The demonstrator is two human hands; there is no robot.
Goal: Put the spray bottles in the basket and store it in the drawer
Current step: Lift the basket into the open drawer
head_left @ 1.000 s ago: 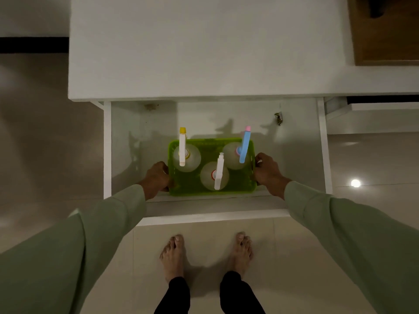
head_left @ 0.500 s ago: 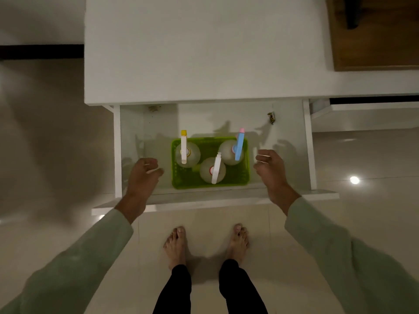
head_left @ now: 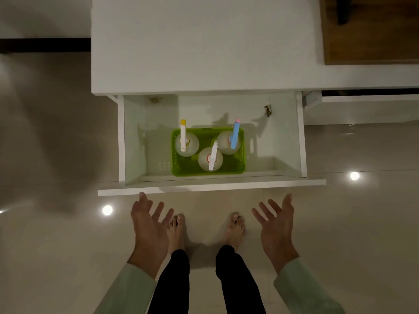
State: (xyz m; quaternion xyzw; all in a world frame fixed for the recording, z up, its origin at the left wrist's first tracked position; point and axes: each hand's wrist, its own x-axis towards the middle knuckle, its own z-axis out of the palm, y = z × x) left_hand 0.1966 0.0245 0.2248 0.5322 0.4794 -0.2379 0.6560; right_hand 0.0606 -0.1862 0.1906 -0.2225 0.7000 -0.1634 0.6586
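The green basket with three bottles is being kept in the open drawer, under the worktop edge. Nothing is being gripped: both hands are being held open, palms up, before the drawer front.

Glossy beige tile floor mirrors two ceiling lights; a white cabinet top spans far, wooden panel far right.

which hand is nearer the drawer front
Left. The left hand has its fingertips almost at the drawer front; the right hand is open a little below it.
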